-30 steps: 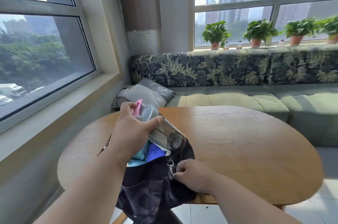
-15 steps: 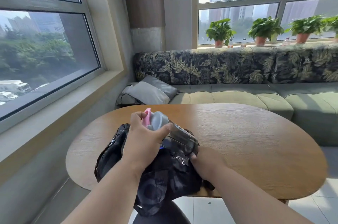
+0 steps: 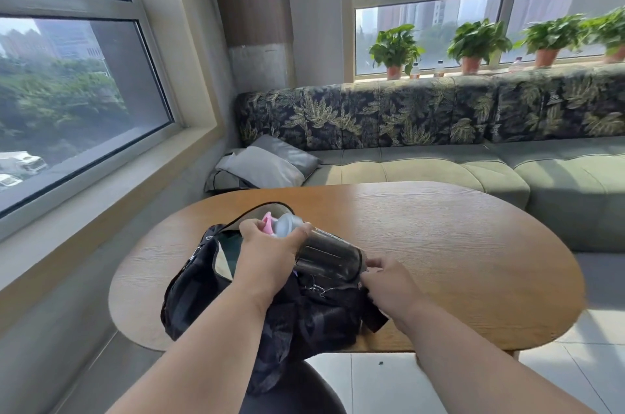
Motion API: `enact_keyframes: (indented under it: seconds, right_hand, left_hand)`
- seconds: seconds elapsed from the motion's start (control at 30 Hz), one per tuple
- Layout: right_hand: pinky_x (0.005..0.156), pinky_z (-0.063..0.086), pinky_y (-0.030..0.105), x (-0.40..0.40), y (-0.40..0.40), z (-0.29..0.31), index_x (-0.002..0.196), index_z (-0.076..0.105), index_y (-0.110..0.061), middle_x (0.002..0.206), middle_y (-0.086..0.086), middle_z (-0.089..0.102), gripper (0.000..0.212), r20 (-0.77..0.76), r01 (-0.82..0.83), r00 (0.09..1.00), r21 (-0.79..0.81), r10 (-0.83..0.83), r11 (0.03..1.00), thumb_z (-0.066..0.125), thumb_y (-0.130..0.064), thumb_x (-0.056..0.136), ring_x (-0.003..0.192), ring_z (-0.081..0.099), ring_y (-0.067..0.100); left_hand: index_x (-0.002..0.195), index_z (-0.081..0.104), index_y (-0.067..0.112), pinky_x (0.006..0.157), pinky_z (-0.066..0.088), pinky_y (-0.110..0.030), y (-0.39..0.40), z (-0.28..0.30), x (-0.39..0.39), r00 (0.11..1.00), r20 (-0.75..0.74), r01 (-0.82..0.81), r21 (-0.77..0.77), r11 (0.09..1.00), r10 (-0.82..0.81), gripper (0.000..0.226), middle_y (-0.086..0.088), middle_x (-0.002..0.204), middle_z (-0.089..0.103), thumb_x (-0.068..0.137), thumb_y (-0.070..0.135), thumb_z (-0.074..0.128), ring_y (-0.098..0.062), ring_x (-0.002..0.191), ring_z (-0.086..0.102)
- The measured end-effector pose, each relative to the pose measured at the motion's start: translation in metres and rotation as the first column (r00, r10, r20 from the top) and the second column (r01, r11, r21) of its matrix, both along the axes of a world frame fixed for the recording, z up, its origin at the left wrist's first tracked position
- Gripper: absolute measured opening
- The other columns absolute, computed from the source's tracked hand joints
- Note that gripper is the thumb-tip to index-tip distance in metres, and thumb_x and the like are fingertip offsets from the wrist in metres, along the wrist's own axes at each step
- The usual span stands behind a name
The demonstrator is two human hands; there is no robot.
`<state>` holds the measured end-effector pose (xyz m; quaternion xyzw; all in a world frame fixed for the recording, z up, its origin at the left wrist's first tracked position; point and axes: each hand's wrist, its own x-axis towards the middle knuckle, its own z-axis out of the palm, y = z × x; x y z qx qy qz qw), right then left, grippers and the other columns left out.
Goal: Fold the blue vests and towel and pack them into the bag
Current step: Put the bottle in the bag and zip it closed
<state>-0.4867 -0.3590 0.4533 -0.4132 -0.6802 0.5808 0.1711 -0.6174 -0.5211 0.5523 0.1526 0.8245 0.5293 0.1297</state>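
Black bag [image 3: 209, 295] gets a water bottle [image 3: 324, 256], gripped by left hand [image 3: 270, 254]; right hand [image 3: 389, 281] pinches the pocket edge. Next: push it deeper.

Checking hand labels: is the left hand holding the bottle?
Yes, the left hand grips the dark bottle near its lid, over the black bag.

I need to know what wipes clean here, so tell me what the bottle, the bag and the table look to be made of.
Bottle: clear, smoky-tinted plastic by the look, glossy; its grey cap and pink tab seem matte plastic.
Bag: soft black fabric, likely nylon or polyester, creased and slumping, with metal zipper pulls.
Table: wood or wood veneer, visible grain, matte finish.
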Motion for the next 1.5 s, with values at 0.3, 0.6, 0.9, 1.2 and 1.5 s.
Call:
enact_keyframes:
  seconds: [0.3,0.6,0.9,1.2,1.5]
  right_hand:
    - [0.070,0.050,0.040,0.004,0.004,0.010,0.081,0.062,-0.015,0.080,0.004,0.070,0.016,0.093,0.059,0.993,0.186,-0.077,0.981,0.056,-0.030,0.078,0.079,0.065,0.027]
    - [0.064,0.046,0.039,0.010,0.004,0.017,0.073,0.048,-0.020,0.070,0.001,0.058,0.015,0.115,0.052,0.989,0.346,-0.098,0.937,0.056,-0.029,0.081,0.068,0.053,0.021]
    - [0.062,0.045,0.038,0.010,-0.005,0.031,0.076,0.057,-0.014,0.068,0.002,0.060,0.011,-0.071,0.016,0.997,0.335,0.009,0.942,0.059,-0.022,0.084,0.066,0.052,0.019]
    - [0.055,0.044,0.037,0.019,-0.016,0.027,0.081,0.054,-0.010,0.059,0.002,0.058,0.011,-0.185,-0.027,0.980,0.224,0.070,0.974,0.060,-0.013,0.090,0.053,0.054,0.016]
    - [0.090,0.053,0.041,0.021,-0.010,0.040,0.105,0.062,-0.044,0.095,-0.015,0.070,0.036,-0.070,-0.163,0.982,0.172,0.177,0.972,0.051,-0.073,0.085,0.090,0.065,0.012]
  left_hand:
    - [0.134,0.057,0.020,0.057,0.054,-0.030,0.009,-0.023,-0.024,0.871,0.477,0.056,0.135,0.989,-0.115,0.104,-0.010,0.101,0.067,0.046,0.061,0.095,-0.023,0.087,0.064]
    - [0.139,0.060,0.006,0.049,0.044,-0.020,0.001,-0.033,-0.023,0.831,0.524,0.111,0.173,0.979,-0.187,0.087,-0.008,0.085,0.061,0.069,0.047,0.091,-0.009,0.051,0.046]
    - [0.150,0.033,0.033,0.102,0.052,-0.043,0.012,-0.014,-0.001,0.965,0.099,0.249,-0.063,0.966,-0.243,0.102,0.004,0.126,0.061,0.068,0.065,0.084,-0.017,0.109,0.063]
    - [0.150,0.025,0.037,0.079,0.045,-0.030,0.033,-0.009,0.016,0.879,-0.062,0.412,-0.400,0.819,-0.473,0.106,0.002,0.134,0.051,0.067,0.082,0.072,-0.019,0.110,0.059]
    - [0.132,0.065,0.033,0.115,0.036,-0.042,0.034,-0.022,-0.010,0.749,0.548,0.298,0.222,0.928,-0.372,0.064,-0.002,0.101,0.079,0.099,0.078,0.034,-0.017,0.105,0.068]
